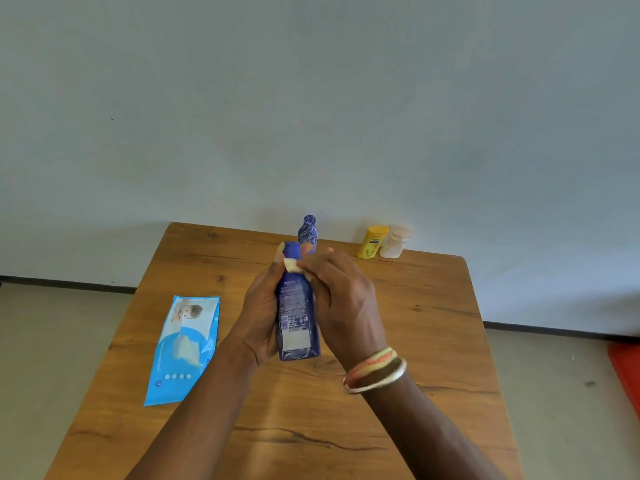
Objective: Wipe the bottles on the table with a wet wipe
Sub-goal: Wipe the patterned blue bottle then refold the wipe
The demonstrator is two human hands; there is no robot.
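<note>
Table (pixel 433 341) centre: held bottle (pixel 298 306) above the top, left hand (pixel 258 317) at its 9 o'clock, right hand (pixel 341 299) at 3, wipe (pixel 292 265) against its neck. Wipes pack (pixel 185 348) at 9. Second bottle (pixel 307 233) at 12, behind. Two containers (pixel 372 242) touching at 1, far edge.

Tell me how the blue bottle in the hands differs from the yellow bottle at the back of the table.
The blue bottle is held off the table in the left hand; the yellow bottle stands by itself at the far edge. The blue one is being wiped near its cap with a wet wipe in the right hand; the yellow one is untouched. The blue one looks taller and slimmer. Both are capped.
</note>
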